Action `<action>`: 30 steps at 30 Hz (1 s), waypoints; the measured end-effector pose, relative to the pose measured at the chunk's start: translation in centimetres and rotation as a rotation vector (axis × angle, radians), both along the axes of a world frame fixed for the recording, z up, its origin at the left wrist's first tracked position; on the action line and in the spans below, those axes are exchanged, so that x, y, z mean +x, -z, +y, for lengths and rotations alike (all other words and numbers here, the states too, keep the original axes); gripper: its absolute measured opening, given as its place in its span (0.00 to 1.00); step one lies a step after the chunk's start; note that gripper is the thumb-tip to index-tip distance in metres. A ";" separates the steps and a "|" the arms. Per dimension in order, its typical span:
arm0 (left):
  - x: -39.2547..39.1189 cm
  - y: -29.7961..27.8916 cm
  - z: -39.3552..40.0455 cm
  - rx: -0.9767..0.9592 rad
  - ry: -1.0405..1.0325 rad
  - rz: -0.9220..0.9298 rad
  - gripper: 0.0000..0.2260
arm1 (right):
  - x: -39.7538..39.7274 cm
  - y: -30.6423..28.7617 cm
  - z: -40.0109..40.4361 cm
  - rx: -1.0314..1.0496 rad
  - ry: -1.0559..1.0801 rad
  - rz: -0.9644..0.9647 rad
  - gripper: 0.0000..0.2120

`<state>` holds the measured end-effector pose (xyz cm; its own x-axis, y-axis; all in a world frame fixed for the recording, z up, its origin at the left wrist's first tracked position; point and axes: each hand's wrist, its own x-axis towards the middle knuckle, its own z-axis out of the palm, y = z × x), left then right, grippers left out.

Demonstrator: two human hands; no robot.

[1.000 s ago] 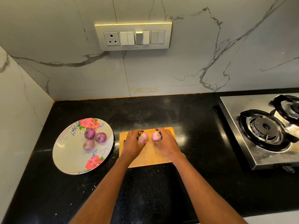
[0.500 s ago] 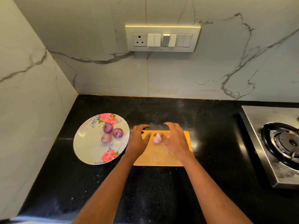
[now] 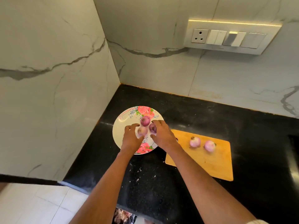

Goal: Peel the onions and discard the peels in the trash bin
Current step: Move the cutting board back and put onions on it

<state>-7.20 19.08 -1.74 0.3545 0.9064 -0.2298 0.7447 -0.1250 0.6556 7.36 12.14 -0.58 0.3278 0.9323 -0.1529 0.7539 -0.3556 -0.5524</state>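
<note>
On the surface (image 3: 202, 117) in front of you, the plate (image 3: 123, 126) sits to the left near the corner of the walls, with the cutting board (image 3: 210, 162) just to its right. Three onions (image 3: 145, 120) lie together on the plate, your left hand (image 3: 131, 139) over its near left part and your right hand (image 3: 163, 135) over its right edge, beside them. Two more onions (image 3: 195, 141) rest side by side on the far part of the board, and the switch panel (image 3: 229, 37) is on the wall behind it.
</note>
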 end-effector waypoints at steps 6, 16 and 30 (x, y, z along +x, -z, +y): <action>0.0 1.8 1.1 0.013 0.019 -0.018 0.21 | -1.3 1.8 1.3 0.023 0.040 -0.013 0.26; 2.9 0.6 -1.9 -0.063 0.062 -0.219 0.20 | 2.8 -0.1 -2.4 0.205 0.324 0.188 0.22; 10.4 3.8 -11.3 -0.041 0.460 -0.200 0.20 | 7.0 0.9 -17.5 0.209 0.645 0.228 0.24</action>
<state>3.19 7.74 -5.50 0.7556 0.6379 -0.1486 0.4781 -0.3821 0.7908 14.36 -5.38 -1.50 0.8050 0.5804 -0.1229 0.2865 -0.5617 -0.7762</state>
